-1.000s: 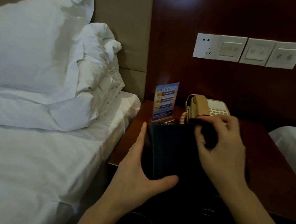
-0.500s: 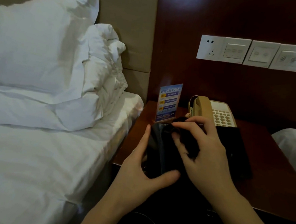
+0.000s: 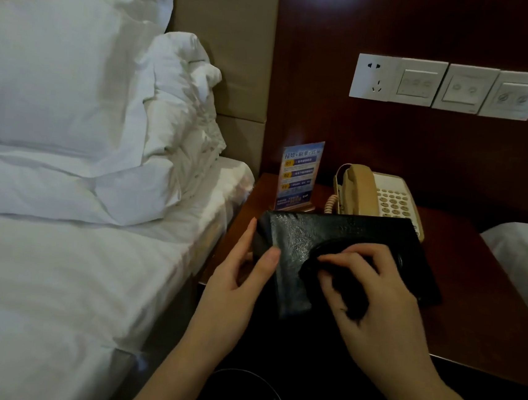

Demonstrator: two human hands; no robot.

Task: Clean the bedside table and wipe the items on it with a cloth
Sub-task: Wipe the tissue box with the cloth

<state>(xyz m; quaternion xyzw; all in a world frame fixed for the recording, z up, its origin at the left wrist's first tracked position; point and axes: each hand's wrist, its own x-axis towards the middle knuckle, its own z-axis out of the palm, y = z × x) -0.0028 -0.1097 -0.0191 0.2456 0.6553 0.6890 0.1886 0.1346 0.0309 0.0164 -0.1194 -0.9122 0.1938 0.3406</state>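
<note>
Cloth (image 3: 349, 292) bunched under right hand (image 3: 376, 294), fingers curled gripping it; left hand (image 3: 242, 281) pinches black folder (image 3: 296, 251) edge.

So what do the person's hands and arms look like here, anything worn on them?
Both forearms are bare, with no sleeves in view. The left hand and right hand wear no gloves, and no watch or bracelet shows. Nails look short and unpainted.

Black folder (image 3: 293, 251) tilted flatter; right hand (image 3: 373, 294) wiped cloth (image 3: 344, 291) lower.
</note>
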